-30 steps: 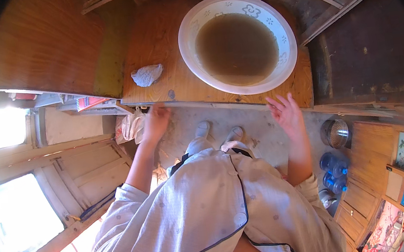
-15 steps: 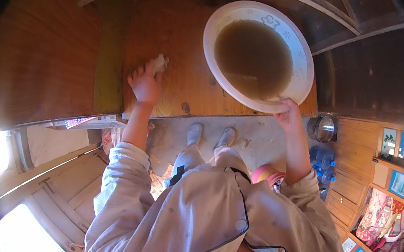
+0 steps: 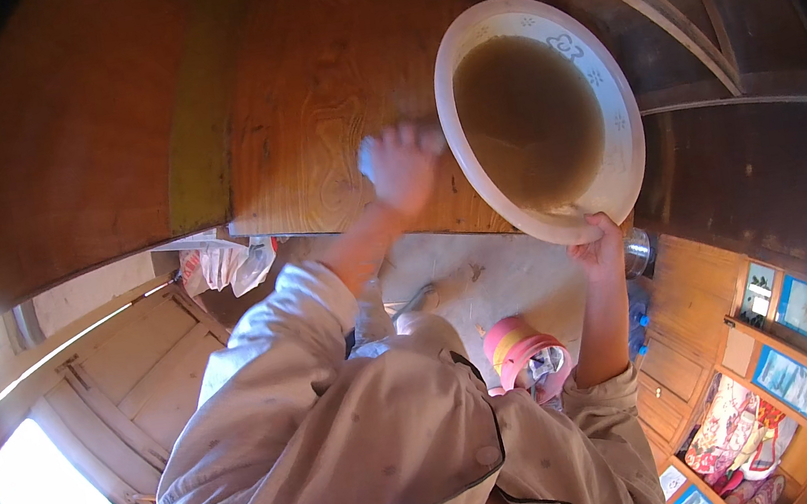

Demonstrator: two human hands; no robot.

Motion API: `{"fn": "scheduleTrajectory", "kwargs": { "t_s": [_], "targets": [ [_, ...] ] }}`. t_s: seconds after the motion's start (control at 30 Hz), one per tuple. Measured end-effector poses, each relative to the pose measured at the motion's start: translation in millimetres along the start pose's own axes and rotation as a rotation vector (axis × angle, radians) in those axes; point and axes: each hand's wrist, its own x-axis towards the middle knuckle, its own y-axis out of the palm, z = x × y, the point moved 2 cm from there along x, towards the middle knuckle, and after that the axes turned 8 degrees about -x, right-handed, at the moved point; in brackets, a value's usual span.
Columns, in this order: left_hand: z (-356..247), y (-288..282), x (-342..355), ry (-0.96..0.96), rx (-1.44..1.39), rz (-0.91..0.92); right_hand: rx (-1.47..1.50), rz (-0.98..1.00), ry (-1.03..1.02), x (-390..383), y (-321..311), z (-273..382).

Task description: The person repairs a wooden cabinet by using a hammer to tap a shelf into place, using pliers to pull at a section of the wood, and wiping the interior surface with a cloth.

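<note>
My left hand (image 3: pixel 402 174) presses a pale crumpled cloth (image 3: pixel 368 160) onto the brown wooden tabletop (image 3: pixel 303 128), just left of the basin. Motion blurs this hand, and most of the cloth is under the palm and fingers. A white basin (image 3: pixel 625 149) with a flower pattern inside its wall sits at the table's right part. Murky brown water (image 3: pixel 529 126) fills much of it. My right hand (image 3: pixel 600 246) grips the basin's near rim, fingers curled over the edge.
A pink and yellow bin (image 3: pixel 527 356) with something crumpled inside stands on the floor by my legs. Plastic bags (image 3: pixel 234 263) hang below the table's front edge at left. Wooden cabinets (image 3: pixel 685 328) with pictures line the right. A dark shelf frame (image 3: pixel 637 17) rises behind the basin.
My left hand has swept the cloth rightward and slightly nearer across the tabletop, toward the basin. My right hand keeps its hold on the rim. The whole view has shifted a little.
</note>
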Motion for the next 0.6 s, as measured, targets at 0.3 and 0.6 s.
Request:
{"fn": "scheduleTrajectory", "kwargs": {
  "t_s": [0.3, 0.6],
  "targets": [
    [-96, -17, -130, 0.057, -1.019, 0.348, -0.010, 0.027, 0.072, 12, -17, -2],
    [71, -87, -84, -0.790, -1.232, -0.094, -0.024, 0.037, 0.032, -15, 0, -10]
  ]
}}
